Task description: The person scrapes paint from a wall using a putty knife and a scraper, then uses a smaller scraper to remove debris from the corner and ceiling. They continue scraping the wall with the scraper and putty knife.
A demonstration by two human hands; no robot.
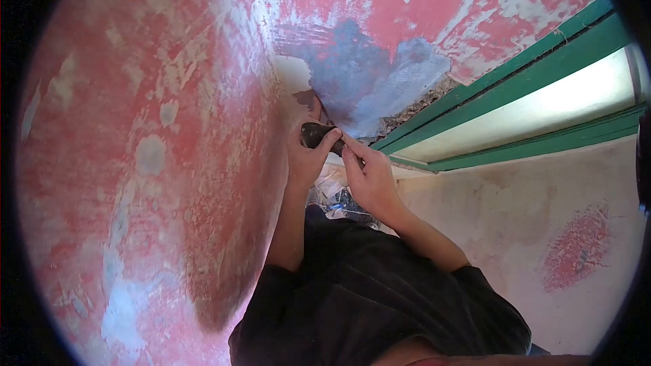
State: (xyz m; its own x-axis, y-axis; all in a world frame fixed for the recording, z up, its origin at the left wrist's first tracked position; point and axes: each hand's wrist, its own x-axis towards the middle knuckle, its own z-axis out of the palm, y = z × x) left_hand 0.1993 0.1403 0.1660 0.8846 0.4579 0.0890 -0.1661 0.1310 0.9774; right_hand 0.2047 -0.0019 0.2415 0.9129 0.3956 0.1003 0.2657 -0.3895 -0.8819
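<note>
Both of my hands meet in front of my chest, close to the corner where two walls join. A dark, elongated object (pixel 314 135) with a rounded end lies between them; its exact kind I cannot make out. My left hand (pixel 307 157) is closed on its rounded end, thumb across the top. The fingers of my right hand (pixel 370 175) pinch its narrower end. Just beyond them is the far wall (pixel 346 61), red with a grey-blue patch and a pale patch near the corner. Part of the object is covered by my fingers.
A red wall (pixel 149 230) with worn, flaking paint stands close on my left. To the right runs a green frame (pixel 542 68) around a bright pane (pixel 529 105), with broken plaster along its edge. Below it is a pale wall (pixel 475 230). Blurry clutter (pixel 336 193) lies below my hands.
</note>
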